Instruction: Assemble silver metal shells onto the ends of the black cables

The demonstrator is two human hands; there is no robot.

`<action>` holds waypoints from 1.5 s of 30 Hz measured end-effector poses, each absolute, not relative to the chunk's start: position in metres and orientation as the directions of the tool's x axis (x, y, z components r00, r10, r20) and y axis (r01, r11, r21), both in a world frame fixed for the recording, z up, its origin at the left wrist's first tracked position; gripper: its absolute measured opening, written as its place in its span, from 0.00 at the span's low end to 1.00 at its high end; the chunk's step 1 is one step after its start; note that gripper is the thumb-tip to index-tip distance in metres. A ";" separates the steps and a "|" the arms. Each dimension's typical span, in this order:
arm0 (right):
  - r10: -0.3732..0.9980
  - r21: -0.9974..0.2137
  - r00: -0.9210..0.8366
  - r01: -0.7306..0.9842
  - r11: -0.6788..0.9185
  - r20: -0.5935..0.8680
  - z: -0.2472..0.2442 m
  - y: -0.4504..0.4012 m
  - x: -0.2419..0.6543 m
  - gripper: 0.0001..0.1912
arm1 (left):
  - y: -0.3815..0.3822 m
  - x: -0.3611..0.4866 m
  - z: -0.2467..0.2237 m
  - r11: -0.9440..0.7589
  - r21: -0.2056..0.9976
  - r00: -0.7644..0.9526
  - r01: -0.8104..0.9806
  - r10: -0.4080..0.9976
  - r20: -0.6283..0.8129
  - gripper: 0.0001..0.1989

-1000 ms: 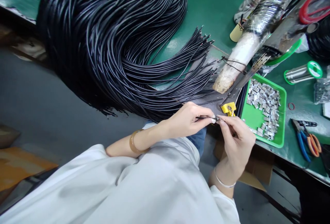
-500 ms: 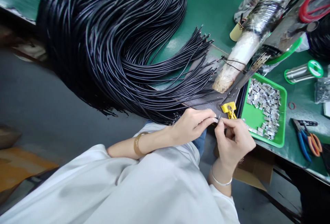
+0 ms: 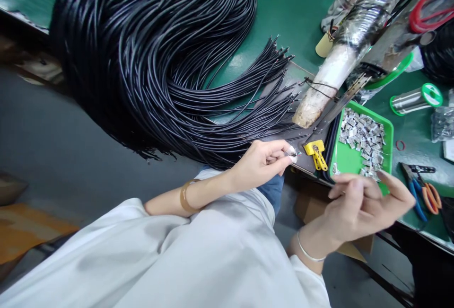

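My left hand (image 3: pixel 264 163) is closed in a pinch on the end of a black cable, with the stripped tip (image 3: pixel 298 154) and small coloured wires poking out past my fingertips. Most of that cable is hidden by the hand. My right hand (image 3: pixel 362 206) is apart from it, in front of the green tray (image 3: pixel 389 156), slightly blurred, fingers loosely bent and spread with nothing visible in them. Small metal connector shells (image 3: pixel 362 133) lie heaped in the tray. Beside my left hand a yellow clamp (image 3: pixel 315 152) sits at the table edge.
A large bundle of black cables (image 3: pixel 149 62) covers the left of the green table (image 3: pixel 283 10). A taped fume duct (image 3: pixel 329 71) slants down above the middle. At right are a solder spool (image 3: pixel 414 100), pliers (image 3: pixel 418 194) and a red ring (image 3: pixel 400 145). Below stands a cardboard box (image 3: pixel 315 204).
My right hand has left the cable tip and moved right, its fingers opening, to the front of the tray. My left hand keeps hold of the cable, shifted slightly left and up.
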State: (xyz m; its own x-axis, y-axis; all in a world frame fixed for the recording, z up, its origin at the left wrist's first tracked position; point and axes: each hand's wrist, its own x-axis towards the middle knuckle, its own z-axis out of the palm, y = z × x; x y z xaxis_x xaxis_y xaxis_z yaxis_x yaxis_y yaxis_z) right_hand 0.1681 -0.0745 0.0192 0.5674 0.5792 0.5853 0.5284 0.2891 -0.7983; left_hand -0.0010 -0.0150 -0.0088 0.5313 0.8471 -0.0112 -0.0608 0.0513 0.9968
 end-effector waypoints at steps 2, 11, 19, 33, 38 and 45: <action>0.704 -0.862 0.562 0.486 0.144 0.435 0.022 -0.080 0.173 0.12 | -0.019 -0.001 -0.012 -0.056 0.998 0.525 0.001 0.850 0.047 0.10; 0.780 -0.585 0.504 0.779 -0.225 0.372 0.032 -0.091 0.245 0.10 | -0.030 0.003 -0.014 -0.528 0.845 0.923 0.085 0.361 0.134 0.11; 0.990 -0.530 0.130 0.837 -0.138 -0.053 0.044 -0.077 0.269 0.12 | -0.011 -0.007 -0.007 0.405 0.911 0.639 -0.080 0.722 -0.264 0.10; 0.939 -0.445 0.341 0.848 -0.288 0.042 0.040 -0.060 0.300 0.12 | 0.001 -0.002 -0.012 0.167 0.976 0.412 -0.143 0.906 -0.095 0.09; 0.979 -0.455 0.202 0.874 -0.172 0.017 0.046 -0.067 0.288 0.09 | 0.007 0.001 -0.011 0.093 0.987 0.406 -0.128 0.913 -0.034 0.08; 0.984 -0.451 -0.099 0.892 0.023 -0.145 0.045 -0.053 0.301 0.09 | 0.006 -0.001 -0.011 0.175 0.972 0.475 -0.155 0.876 -0.082 0.08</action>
